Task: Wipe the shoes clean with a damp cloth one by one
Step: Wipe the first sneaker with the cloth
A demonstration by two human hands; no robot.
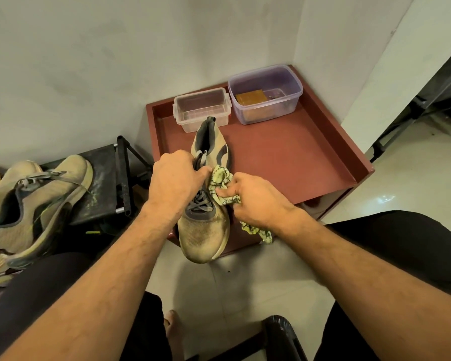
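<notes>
- A red-brown tray table (310, 162) stands in the corner of the room, its raised rim running round a flat top.
- A black rack (107, 183) sits to the person's left with tan shoes (37, 201) lying on it.
- The shoe (206, 204) being cleaned, tan and grimy at the toe, is held above the table's near edge, toe toward the person.
- The left hand (176, 178) grips it over the laces, fingers curled tight.
- The right hand (255, 201) pinches a yellow patterned cloth (220, 182) bunched against the shoe's side; a tail hangs below the wrist.
- A purple-tinted tub (267, 93) and a smaller clear tub (202, 109) stand side by side at the table's back.
</notes>
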